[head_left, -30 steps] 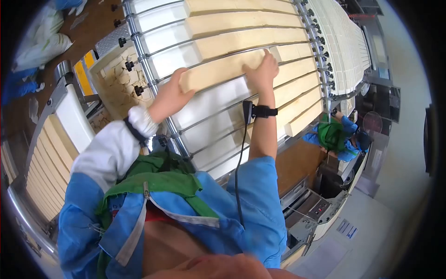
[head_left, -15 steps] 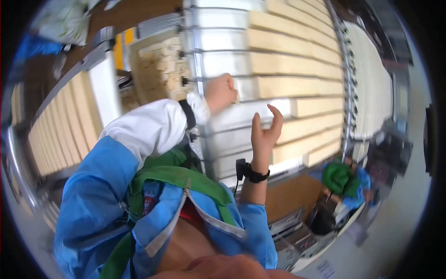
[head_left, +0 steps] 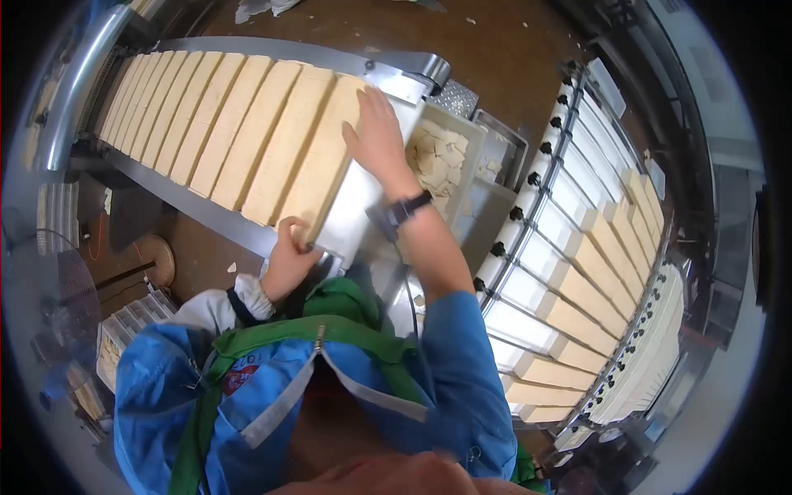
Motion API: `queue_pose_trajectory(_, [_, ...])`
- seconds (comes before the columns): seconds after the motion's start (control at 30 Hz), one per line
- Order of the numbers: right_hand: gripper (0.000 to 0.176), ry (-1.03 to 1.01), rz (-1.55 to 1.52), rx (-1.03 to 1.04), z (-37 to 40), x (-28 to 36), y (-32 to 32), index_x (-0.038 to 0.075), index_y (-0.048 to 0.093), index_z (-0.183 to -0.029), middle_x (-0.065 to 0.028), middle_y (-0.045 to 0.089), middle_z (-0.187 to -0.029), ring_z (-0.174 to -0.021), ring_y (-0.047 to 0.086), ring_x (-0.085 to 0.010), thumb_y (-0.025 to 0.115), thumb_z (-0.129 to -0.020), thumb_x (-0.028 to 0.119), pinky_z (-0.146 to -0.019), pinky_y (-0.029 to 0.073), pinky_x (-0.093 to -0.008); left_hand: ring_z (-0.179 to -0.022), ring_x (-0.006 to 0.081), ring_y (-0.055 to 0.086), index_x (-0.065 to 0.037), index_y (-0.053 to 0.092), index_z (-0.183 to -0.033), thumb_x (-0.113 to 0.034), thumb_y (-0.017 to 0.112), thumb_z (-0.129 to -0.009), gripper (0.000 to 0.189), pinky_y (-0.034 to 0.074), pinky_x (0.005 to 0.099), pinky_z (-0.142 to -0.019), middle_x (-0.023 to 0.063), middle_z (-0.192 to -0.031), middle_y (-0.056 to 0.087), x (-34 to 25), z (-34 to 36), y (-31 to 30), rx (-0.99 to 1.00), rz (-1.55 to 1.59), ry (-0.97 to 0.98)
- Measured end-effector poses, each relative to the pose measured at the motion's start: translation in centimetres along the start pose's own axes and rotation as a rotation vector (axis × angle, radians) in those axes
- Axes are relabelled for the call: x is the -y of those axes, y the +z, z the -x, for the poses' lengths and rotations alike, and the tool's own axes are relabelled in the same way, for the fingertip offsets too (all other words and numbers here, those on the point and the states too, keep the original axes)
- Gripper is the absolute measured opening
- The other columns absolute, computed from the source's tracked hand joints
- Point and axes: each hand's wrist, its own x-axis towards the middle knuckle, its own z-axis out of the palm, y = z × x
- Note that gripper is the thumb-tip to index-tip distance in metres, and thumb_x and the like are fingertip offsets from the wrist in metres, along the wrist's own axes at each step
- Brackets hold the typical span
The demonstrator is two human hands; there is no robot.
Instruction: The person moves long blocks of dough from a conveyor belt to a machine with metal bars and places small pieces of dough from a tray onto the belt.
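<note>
A long cream-coloured bar (head_left: 326, 157) lies at the right end of a row of similar bars on a metal conveyor (head_left: 356, 206). My left hand (head_left: 289, 262) is at its near end, fingers bent against it. At its far end, my right hand (head_left: 379, 136) rests with the fingers over the edge and the thumb apart. The bar sits between my two hands, still beside its neighbours. How firmly the right hand grips is hard to see.
To the right stands a slotted white rack (head_left: 513, 304) holding several cream bars (head_left: 577, 318), with dark knobs along its edges. A bin (head_left: 473, 165) of broken cream pieces (head_left: 437, 161) sits between conveyor and rack. A fan (head_left: 62, 280) is at the lower left.
My view and both hands have swung left, from the slotted rack to the conveyor. Both hands, apart over the rack before, are now at the two ends of a bar.
</note>
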Motion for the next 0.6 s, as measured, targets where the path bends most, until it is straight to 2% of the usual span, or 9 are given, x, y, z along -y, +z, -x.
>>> queue_pose_trajectory(0.07, [0.066,-0.023,0.143,0.063,-2.5,-1.3,4.4,-0.008,0.043,-0.143,-0.0245,0.041,-0.151,-0.146,0.031,-0.0373,0.063,-0.092,0.030,-0.122,0.022,-0.0464,-0.068,0.0128,0.049,-0.013,0.034,-0.140,-0.008,0.081,-0.075,0.079,0.048,0.0302,-0.065,0.0005,-0.079,0.052,0.9,-0.3,-1.3,-0.063,0.057,-0.069])
queue_pose_trajectory(0.13, [0.070,0.067,0.226,0.143,-2.0,-1.8,6.8,-0.007,0.040,-0.146,-0.0224,0.037,-0.155,-0.148,0.026,-0.0344,0.058,-0.095,0.037,-0.123,0.017,-0.0467,-0.068,0.0137,0.049,-0.014,0.029,-0.147,-0.008,0.082,-0.074,0.091,0.049,0.0297,-0.066,0.0006,-0.079,0.052,0.9,-0.5,-2.0,-0.079,0.225,-0.136])
queue_pose_trajectory(0.17, [0.072,0.113,0.270,0.181,-1.9,-2.0,7.6,-0.007,0.038,-0.147,-0.0213,0.035,-0.157,-0.150,0.024,-0.0329,0.056,-0.096,0.040,-0.123,0.014,-0.0468,-0.069,0.0145,0.052,-0.015,0.020,-0.154,-0.006,0.082,-0.073,0.103,0.050,0.0293,-0.067,0.0026,-0.082,0.054,2.5,-1.3,-2.0,-0.058,0.220,-0.126])
queue_pose_trajectory(0.27, [0.075,0.165,0.374,0.275,-1.2,-1.4,7.3,-0.006,0.035,-0.150,-0.0191,0.030,-0.160,-0.152,0.019,-0.0300,0.050,-0.098,0.046,-0.123,0.011,-0.0487,-0.071,0.0138,0.056,-0.013,0.017,-0.156,-0.003,0.081,-0.073,0.105,0.050,0.0276,-0.066,0.0049,-0.086,0.057,0.7,-1.8,-2.8,0.089,0.399,-0.247])
queue_pose_trajectory(0.4, [0.071,0.173,0.394,0.214,-4.1,-0.8,6.4,-0.007,0.052,-0.132,-0.0212,0.055,-0.133,-0.129,0.046,-0.0329,0.065,-0.084,0.045,-0.117,0.023,-0.0510,-0.073,0.0127,0.059,-0.009,0.018,-0.156,0.000,0.079,-0.074,0.102,0.050,0.0269,-0.064,0.0078,-0.092,0.061,0.6,-2.6,-2.4,0.186,0.517,-0.297])
queue_pose_trajectory(0.5, [0.067,0.280,0.492,0.292,-6.8,-0.8,6.0,-0.005,0.058,-0.118,-0.0207,0.060,-0.114,-0.113,0.053,-0.0316,0.072,-0.073,0.042,-0.107,0.033,-0.0511,-0.075,0.0136,0.060,-0.007,0.022,-0.154,0.000,0.078,-0.074,0.098,0.051,0.0283,-0.066,0.0093,-0.096,0.063,-0.6,-2.9,-2.0,0.184,0.512,-0.349])
queue_pose_trajectory(0.57, [0.068,0.322,0.474,0.302,-6.5,-1.1,5.8,-0.007,0.060,-0.114,-0.0217,0.062,-0.110,-0.110,0.054,-0.0334,0.074,-0.070,0.042,-0.102,0.037,-0.0489,-0.082,0.0175,0.063,-0.007,0.024,-0.153,-0.001,0.079,-0.073,0.097,0.053,0.0310,-0.071,0.0113,-0.102,0.064,-0.6,-3.1,-1.5,0.151,0.424,-0.365])
queue_pose_trajectory(0.6, [0.069,0.348,0.467,0.302,-6.2,-1.4,5.4,-0.008,0.062,-0.112,-0.0222,0.063,-0.109,-0.109,0.055,-0.0342,0.075,-0.068,0.043,-0.100,0.040,-0.0477,-0.086,0.0210,0.064,-0.006,0.026,-0.152,-0.004,0.081,-0.072,0.097,0.053,0.0328,-0.075,0.0132,-0.104,0.065,0.4,-3.4,-0.8,0.110,0.382,-0.278])
